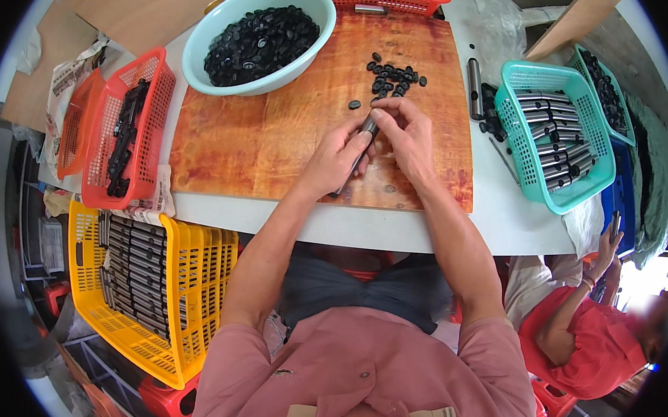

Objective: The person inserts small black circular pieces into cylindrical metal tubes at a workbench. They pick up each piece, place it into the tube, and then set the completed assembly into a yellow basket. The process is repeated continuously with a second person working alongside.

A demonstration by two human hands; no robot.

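Observation:
My left hand point(337, 158) is wrapped round a slim grey metal tube point(371, 125), tilted with its far end up and to the right. At that far end, my right hand point(409, 135) has its thumb and forefinger closed together; whether a small part sits between them is hidden. Beyond my fingers lies a loose group of small black oval caps point(392, 79) on the reddish-brown wooden board point(268, 151). One separate black cap point(354, 105) rests left of the group.
A pale-blue basin point(194, 63) holds many black caps. Red baskets point(159, 120) stand left and at the back. A yellow crate point(208, 295) and a turquoise basket point(524, 152) hold metal tubes. A loose tube point(475, 88) lies beside the board. At lower right sits another person point(583, 338).

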